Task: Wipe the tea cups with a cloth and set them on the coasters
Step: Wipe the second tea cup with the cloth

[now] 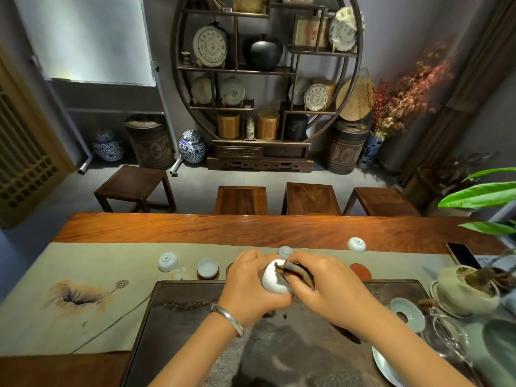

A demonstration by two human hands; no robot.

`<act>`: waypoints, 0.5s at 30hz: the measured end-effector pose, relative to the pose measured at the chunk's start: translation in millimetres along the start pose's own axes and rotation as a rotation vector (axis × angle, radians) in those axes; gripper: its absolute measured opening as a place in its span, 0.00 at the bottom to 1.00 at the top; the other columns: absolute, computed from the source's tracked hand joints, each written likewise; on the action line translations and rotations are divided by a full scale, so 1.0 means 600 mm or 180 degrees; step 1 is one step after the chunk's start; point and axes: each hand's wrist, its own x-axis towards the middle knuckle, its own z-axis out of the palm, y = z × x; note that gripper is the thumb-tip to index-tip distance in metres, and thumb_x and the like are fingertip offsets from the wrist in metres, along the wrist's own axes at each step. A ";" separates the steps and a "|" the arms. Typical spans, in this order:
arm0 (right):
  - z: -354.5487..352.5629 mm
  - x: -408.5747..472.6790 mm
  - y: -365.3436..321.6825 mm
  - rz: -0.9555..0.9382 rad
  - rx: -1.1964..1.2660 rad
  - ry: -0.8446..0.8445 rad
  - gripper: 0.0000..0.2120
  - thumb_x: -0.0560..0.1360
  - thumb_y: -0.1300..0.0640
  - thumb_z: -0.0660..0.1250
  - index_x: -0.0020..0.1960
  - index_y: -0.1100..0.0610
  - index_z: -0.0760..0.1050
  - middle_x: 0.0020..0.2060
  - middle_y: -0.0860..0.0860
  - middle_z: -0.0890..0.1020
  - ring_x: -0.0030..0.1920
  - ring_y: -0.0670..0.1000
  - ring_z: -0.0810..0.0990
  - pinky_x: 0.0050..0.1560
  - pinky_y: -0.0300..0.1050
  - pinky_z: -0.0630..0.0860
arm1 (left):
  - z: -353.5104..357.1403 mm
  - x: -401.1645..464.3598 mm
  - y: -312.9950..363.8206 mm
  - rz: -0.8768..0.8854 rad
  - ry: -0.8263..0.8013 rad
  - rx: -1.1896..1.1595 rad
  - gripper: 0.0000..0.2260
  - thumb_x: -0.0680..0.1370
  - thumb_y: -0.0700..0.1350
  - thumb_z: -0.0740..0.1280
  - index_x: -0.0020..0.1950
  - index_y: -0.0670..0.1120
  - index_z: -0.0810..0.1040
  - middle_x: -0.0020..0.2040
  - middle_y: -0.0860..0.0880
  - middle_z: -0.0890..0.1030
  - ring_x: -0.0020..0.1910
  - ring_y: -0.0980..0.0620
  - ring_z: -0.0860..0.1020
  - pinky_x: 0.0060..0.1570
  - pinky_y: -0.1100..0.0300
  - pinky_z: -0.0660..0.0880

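Left hand [252, 283]: fingers curled round a pale celadon tea cup [275, 277], held tilted above the far edge of the dark tea tray [195, 317]. A silver bangle [227, 319] sits on that wrist.

Right hand [321, 283]: pinches a dark brown cloth [297, 272], which is pressed against the mouth of the held cup; how far the cloth goes inside cannot be told.

Cup, upright [208, 268]: stands on a dark coaster [208, 276], left of the hands, just beyond the tray's far edge.

Cup, inverted [168, 261]: on the pale green table runner [83, 275], just left of the upright cup.

Cup, inverted [284, 251]: on the runner beyond the hands, partly hidden by the right hand's fingers.

Cup, inverted [356, 244]: at the runner's far edge, right of the hands.

Coaster, reddish-brown [360, 270]: bare, right of the right hand, by the tray's far right corner. A further coaster edge shows just left of the left hand, mostly hidden.

Runner: printed with a lotus design [81, 296] at the left; lies along a wooden table [251, 227].

Right side, near: celadon ring-shaped lid rest [407, 314], a pot holding dried plant matter [466, 289], a smartphone [462, 255], glassware, blurred.

Far side: wooden stools [310, 198], a round display shelf [265, 65] with tea cakes and jars.
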 end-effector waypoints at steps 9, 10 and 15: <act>0.006 0.010 -0.008 -0.0038 0.0012 0.0190 0.09 0.76 0.51 0.61 0.54 0.52 0.74 0.48 0.45 0.82 0.46 0.49 0.79 0.39 0.49 0.76 | -0.008 -0.004 0.002 -0.0033 0.0054 -0.0027 0.11 0.60 0.52 0.73 0.39 0.50 0.80 0.37 0.48 0.72 0.39 0.51 0.73 0.39 0.47 0.74; 0.005 0.009 -0.011 -0.0088 0.0061 0.0159 0.08 0.76 0.51 0.61 0.53 0.51 0.74 0.46 0.46 0.82 0.45 0.49 0.79 0.39 0.50 0.76 | -0.010 -0.005 0.001 0.0002 0.0059 -0.0034 0.11 0.60 0.52 0.72 0.40 0.52 0.80 0.37 0.48 0.72 0.39 0.51 0.73 0.39 0.47 0.75; -0.004 -0.002 -0.008 -0.0208 0.0138 -0.0195 0.07 0.75 0.50 0.61 0.51 0.50 0.74 0.41 0.48 0.81 0.40 0.51 0.78 0.38 0.55 0.75 | -0.015 -0.015 -0.013 0.0077 -0.0043 -0.0025 0.17 0.60 0.52 0.76 0.48 0.60 0.81 0.39 0.53 0.72 0.42 0.56 0.73 0.41 0.59 0.74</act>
